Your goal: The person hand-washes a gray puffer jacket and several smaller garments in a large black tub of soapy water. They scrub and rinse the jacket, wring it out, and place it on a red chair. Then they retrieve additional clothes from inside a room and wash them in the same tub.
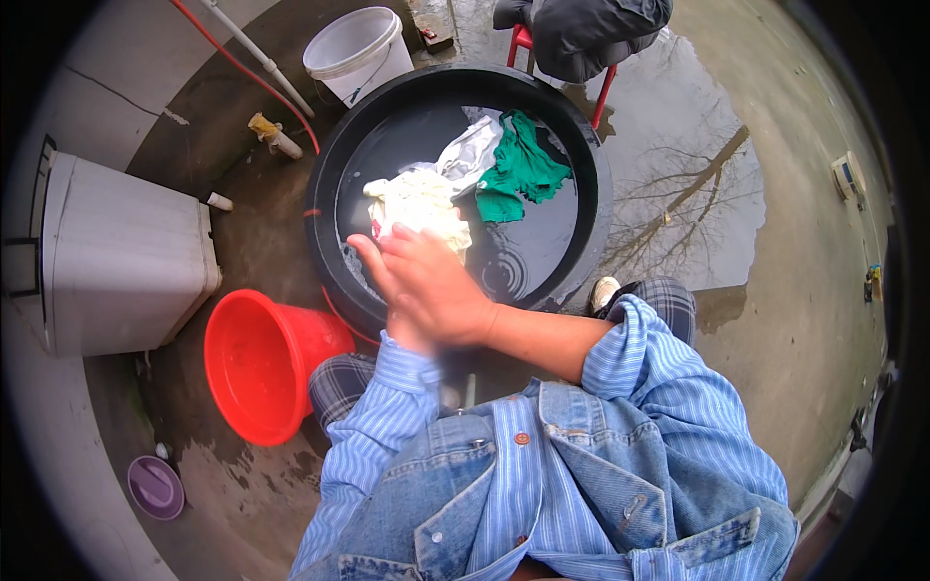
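My right hand, with its sleeve rolled to the elbow, lies across my left hand and wrist. It covers much of the left hand, so the left hand's grip is hidden; one digit of it stretches out to the left. Just beyond both hands, a cream garment lies bunched in a large black round tub. A white cloth and a green garment lie next to it in shallow water. Whether my hands touch the cream garment cannot be told. Ripples show in the water.
A red bucket lies tipped at the left, near a large white bin. A white pail stands behind the tub. Across from me, a person's dark-trousered legs rest by a red stool. Puddled water covers the concrete.
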